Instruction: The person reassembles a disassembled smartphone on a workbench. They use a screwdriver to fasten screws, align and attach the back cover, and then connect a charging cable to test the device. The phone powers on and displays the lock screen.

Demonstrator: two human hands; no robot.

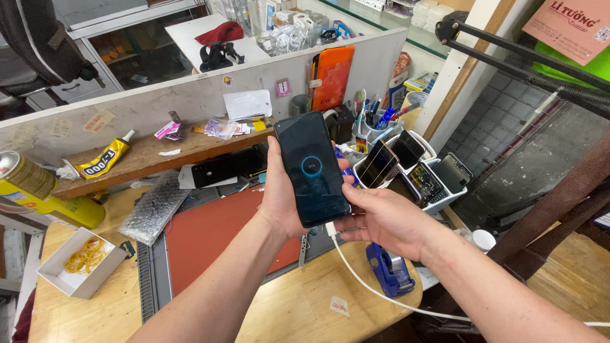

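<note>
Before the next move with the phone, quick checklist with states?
1. Left hand grips the phone: ok, fingers wrap its edge.
2. Right hand at the phone's lower end: ok, fingers touch it near the plug.
3. White cable plugged into the phone's bottom: ok, it runs off to the right.
4. Screen lit: ok, a blue ring shows on the dark display.
5. Cable clear of the blue tape dispenser: cannot tell, it passes close by it.
6. Red mat below: ok, bare under the phone.
</note>
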